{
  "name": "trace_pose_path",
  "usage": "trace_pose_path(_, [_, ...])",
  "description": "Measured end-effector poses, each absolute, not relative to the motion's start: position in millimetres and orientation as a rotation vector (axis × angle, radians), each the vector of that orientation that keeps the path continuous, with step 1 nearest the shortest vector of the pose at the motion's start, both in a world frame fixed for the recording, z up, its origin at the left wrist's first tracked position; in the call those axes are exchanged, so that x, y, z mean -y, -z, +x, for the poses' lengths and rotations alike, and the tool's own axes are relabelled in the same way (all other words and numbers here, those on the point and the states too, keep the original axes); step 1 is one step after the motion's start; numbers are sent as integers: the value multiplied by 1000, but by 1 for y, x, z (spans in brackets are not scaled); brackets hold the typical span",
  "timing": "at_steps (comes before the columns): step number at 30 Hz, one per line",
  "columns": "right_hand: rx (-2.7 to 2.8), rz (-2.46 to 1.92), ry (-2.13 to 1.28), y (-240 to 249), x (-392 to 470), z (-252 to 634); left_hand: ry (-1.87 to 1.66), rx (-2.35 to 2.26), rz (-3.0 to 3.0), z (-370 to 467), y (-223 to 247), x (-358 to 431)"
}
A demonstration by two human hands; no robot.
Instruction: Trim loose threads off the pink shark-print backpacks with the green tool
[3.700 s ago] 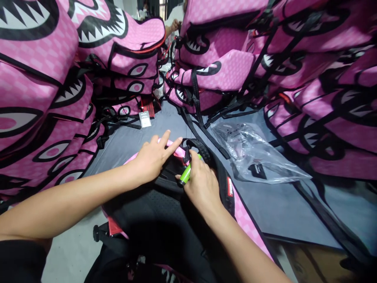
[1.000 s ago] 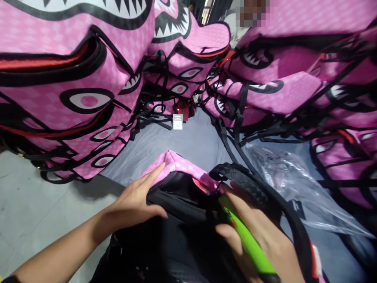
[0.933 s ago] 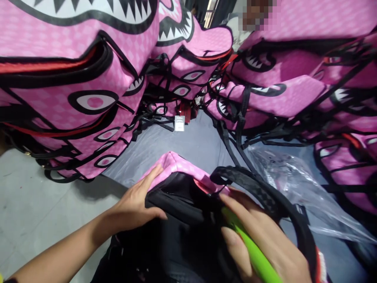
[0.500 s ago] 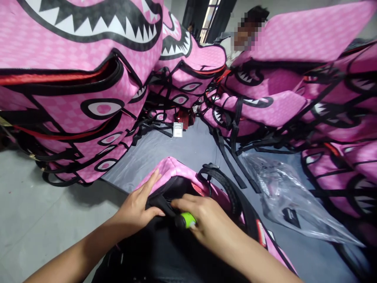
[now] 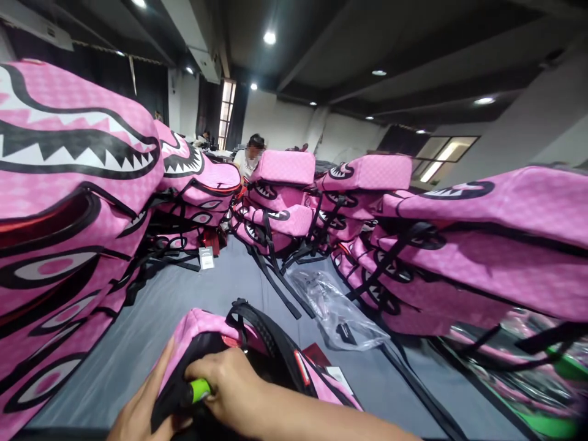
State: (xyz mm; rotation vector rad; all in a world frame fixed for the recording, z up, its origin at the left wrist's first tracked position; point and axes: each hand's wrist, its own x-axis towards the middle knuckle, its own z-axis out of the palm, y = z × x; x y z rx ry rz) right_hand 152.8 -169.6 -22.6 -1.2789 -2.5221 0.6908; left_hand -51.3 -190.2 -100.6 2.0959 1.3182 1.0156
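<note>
One bag (image 5: 202,321) under R hand (image 5: 233,383), clenching prob. green pen (image 5: 200,390), L hand (image 5: 143,405) part-closed on bag

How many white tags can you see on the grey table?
2: far tag by the left bag stacks, near tag beside the open backpack. Bags may hide more.

One table (image 5: 215,288), flat, covered in smooth grey sheeting. Stacks of pink checkered backpacks with shark-mouth prints (image 5: 124,174) are borne along the left, far and right sides. Between them are laid a crumpled clear plastic bag (image 5: 324,306), loose black webbing straps (image 5: 294,309) and, by the left stacks, a white rectangular paper tag (image 5: 206,258).
</note>
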Motion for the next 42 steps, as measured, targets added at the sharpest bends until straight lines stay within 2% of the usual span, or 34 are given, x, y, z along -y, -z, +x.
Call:
trace_pose_path(7, [2624, -1326, -740, 14, 162, 150, -1128, -1272, 2168, -47, 98, 187])
trace_pose_path(14, [2845, -1204, -270, 20, 164, 146, -1142, -1256, 2250, -48, 99, 185])
trace_pose_path(20, [2898, -1150, 273, 15, 181, 140, -1113, -1235, 2376, -54, 101, 184])
trace_pose_path(22, [2916, -1151, 251, 14, 184, 141, -1161, -1213, 2402, -54, 100, 184])
trace_pose_path(27, [2815, -1227, -242, 7, 177, 145, -1216, -1251, 2444, -52, 102, 182])
trace_pose_path(29, [2811, -1207, -304, 1, 174, 149, -1181, -1264, 2443, -54, 107, 181])
trace_pose_path(34, [3128, -1157, -5, -18, 183, 193, -1032, -1362, 2315, -62, 118, 180])
trace_pose_path(38, [3230, -1438, 128, -15, 201, 243, -875, -1434, 2094, -55, 120, 179])
trace_pose_path(42, [3132, -1584, 154, -3, 206, 258, -755, -1502, 1927, -54, 128, 176])
